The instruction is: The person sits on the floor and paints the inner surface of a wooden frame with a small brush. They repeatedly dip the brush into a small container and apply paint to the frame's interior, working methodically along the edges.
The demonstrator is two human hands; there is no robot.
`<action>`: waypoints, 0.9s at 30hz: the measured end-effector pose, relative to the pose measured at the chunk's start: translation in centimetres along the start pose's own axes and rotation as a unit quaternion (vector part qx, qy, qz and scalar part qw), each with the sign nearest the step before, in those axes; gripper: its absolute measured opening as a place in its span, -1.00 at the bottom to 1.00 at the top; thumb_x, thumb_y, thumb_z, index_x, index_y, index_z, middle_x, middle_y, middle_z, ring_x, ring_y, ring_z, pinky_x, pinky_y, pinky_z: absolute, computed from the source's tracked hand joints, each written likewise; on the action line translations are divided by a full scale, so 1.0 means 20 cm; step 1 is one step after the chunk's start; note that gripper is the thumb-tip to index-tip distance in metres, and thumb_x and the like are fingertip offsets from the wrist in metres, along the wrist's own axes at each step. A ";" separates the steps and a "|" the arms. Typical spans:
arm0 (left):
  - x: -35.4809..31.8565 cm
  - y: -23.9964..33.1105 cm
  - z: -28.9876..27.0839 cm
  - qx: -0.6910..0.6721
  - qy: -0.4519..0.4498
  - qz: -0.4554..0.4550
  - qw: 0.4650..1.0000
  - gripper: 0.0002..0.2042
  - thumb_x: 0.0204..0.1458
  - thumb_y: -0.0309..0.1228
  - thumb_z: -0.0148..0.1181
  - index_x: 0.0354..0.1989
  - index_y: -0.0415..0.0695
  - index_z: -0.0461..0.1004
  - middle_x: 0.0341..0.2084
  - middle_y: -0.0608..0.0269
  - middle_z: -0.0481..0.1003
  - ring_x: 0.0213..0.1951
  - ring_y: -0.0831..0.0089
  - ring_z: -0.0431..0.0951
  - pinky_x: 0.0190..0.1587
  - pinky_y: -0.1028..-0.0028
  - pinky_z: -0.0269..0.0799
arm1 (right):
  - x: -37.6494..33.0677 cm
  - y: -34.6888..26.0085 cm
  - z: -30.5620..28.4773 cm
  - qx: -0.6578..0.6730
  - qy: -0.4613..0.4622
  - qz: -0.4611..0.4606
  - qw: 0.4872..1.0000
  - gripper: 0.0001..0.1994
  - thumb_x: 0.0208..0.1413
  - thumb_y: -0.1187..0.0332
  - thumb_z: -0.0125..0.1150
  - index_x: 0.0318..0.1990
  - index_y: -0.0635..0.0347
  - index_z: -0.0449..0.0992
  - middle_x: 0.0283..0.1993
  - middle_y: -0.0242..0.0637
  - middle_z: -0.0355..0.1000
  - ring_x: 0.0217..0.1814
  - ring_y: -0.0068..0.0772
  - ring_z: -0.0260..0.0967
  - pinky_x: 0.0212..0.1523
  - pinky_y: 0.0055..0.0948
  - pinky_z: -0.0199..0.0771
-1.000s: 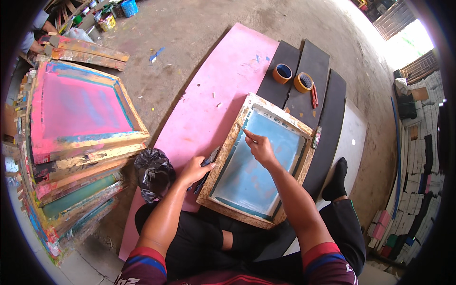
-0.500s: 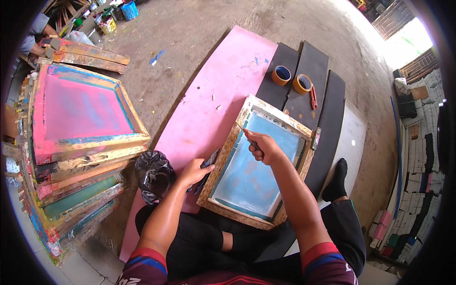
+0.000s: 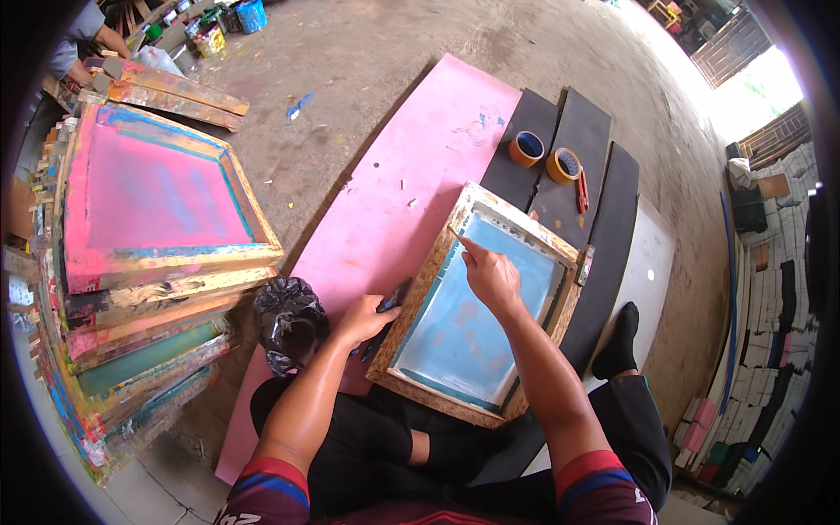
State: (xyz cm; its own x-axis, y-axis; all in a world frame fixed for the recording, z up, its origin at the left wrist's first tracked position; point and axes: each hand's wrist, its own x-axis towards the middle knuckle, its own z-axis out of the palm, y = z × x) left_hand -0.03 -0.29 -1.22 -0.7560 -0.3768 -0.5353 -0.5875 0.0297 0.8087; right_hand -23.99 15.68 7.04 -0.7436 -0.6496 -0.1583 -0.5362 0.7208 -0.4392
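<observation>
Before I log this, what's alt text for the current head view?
A right hand holds a thin tool over a blue screen in a wooden frame; the left hand is by the frame's left side. Beyond lie two tape rolls and a red cutter; stained frames are stacked left.

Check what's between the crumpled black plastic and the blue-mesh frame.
Head view: the left hand, holding a dark item, sits between the black plastic and the frame, with pink board showing underneath.
</observation>
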 end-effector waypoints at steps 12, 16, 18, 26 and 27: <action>-0.03 0.06 0.00 0.014 0.014 0.015 1.000 -0.63 0.24 -0.17 0.43 -0.24 -0.34 0.65 -0.50 0.10 0.61 -0.38 0.45 0.56 -0.24 0.26 0.46 | 0.00 -0.05 -0.02 -0.074 -0.034 0.011 0.997 -0.66 0.42 0.18 0.21 0.29 -0.23 0.66 -0.23 0.05 0.68 -0.12 0.17 0.66 -0.09 0.06 0.65; 0.02 -0.03 0.02 0.007 0.012 0.014 1.000 -0.63 0.23 -0.18 0.44 -0.26 -0.35 0.64 -0.51 0.10 0.60 -0.39 0.45 0.55 -0.26 0.24 0.45 | 0.01 -0.01 0.04 0.006 -0.011 0.005 1.000 -0.66 0.42 0.19 0.21 0.29 -0.22 0.65 -0.23 0.06 0.68 -0.16 0.23 0.65 -0.08 0.09 0.65; 0.03 -0.06 0.03 -0.012 0.012 0.022 1.000 -0.63 0.23 -0.17 0.44 -0.26 -0.34 0.64 -0.52 0.10 0.60 -0.40 0.44 0.54 -0.27 0.22 0.44 | 0.02 0.03 0.07 0.025 -0.022 -0.005 0.999 -0.63 0.42 0.21 0.19 0.32 -0.21 0.62 -0.19 0.10 0.67 -0.10 0.23 0.65 -0.05 0.10 0.64; -0.02 0.01 0.00 -0.021 0.010 0.022 0.999 -0.61 0.24 -0.15 0.44 -0.19 -0.34 0.66 -0.45 0.09 0.66 -0.34 0.47 0.59 -0.22 0.25 0.49 | 0.10 -0.04 0.02 0.010 -0.024 0.020 0.999 -0.64 0.42 0.15 0.22 0.30 -0.27 0.64 -0.04 -0.01 0.69 0.05 0.15 0.64 0.10 0.01 0.62; -0.01 -0.01 -0.01 -0.011 0.011 0.025 1.000 -0.60 0.24 -0.14 0.45 -0.17 -0.34 0.66 -0.43 0.08 0.67 -0.33 0.46 0.60 -0.21 0.25 0.49 | 0.07 -0.02 0.01 0.008 -0.023 0.018 1.000 -0.64 0.42 0.14 0.22 0.31 -0.29 0.64 -0.02 -0.04 0.69 0.06 0.13 0.64 0.11 0.00 0.62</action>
State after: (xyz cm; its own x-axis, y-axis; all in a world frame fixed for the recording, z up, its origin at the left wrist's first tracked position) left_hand 0.22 -0.32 -1.19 -0.7780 -0.3950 -0.4886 -0.5423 0.0295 0.8396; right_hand -24.76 14.35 6.80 -0.7423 -0.6347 -0.2149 -0.5036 0.7400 -0.4458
